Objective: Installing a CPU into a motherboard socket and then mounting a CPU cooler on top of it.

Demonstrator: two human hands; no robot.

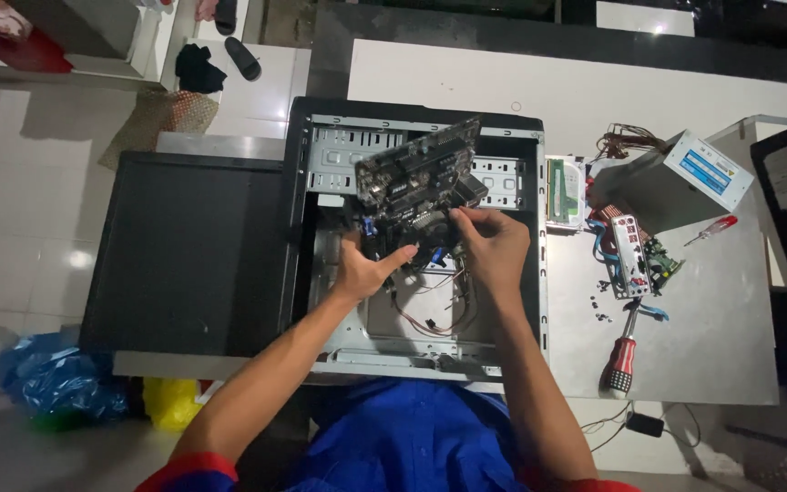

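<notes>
**Circuit board tilted up inside open case**

A dark rectangular motherboard (416, 173), studded with black chips and connectors, stood tilted on edge inside the open grey metal computer case (339, 337), its far edge raised toward the drive bays. The case lay flat on its side, with thin red and white wires (425, 314) looped across its bare floor below the board.

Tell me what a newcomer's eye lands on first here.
First, the open computer case lying on the table, with a tilted motherboard lifted above it by the left hand and right hand. Then, to the right, the grey power supply and a red-handled screwdriver.
</notes>
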